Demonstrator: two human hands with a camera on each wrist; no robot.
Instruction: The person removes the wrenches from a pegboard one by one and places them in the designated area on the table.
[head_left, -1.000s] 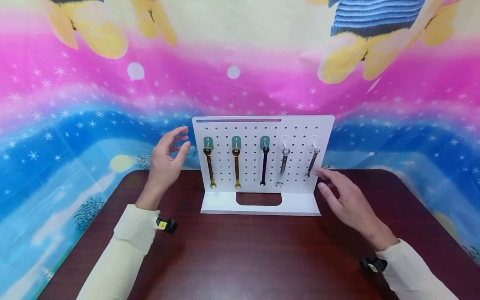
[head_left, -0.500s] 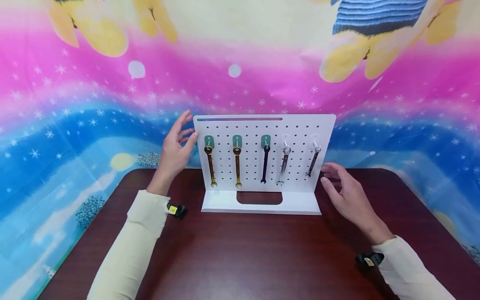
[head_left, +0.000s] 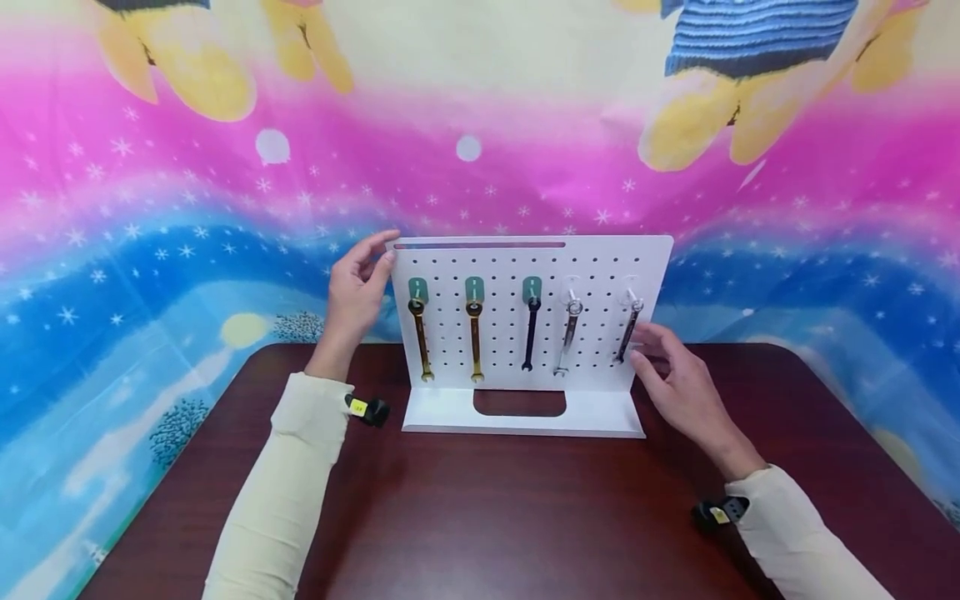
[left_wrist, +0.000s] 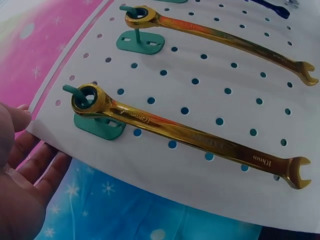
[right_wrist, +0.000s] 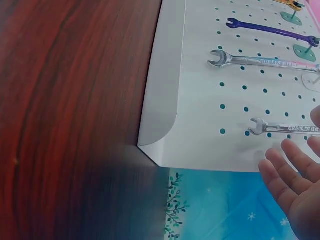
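Both arms forward — left hand raised, fingers loosely curved; right hand lower, fingers extended.

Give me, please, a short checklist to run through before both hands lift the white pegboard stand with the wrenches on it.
1. Left hand at the pegboard stand: fingertips at its upper left corner, ok.
2. Right hand gripping the right edge: fingers near it, contact cannot tell.
3. Two gold wrenches seated on green hooks: ok.
4. Dark blue wrench and two silver wrenches hanging on their hooks: ok.
5. Stand's base flat on the table: ok.
6. Rightmost silver wrench hangs tilted near the right fingers: risk of a knock, not ok.
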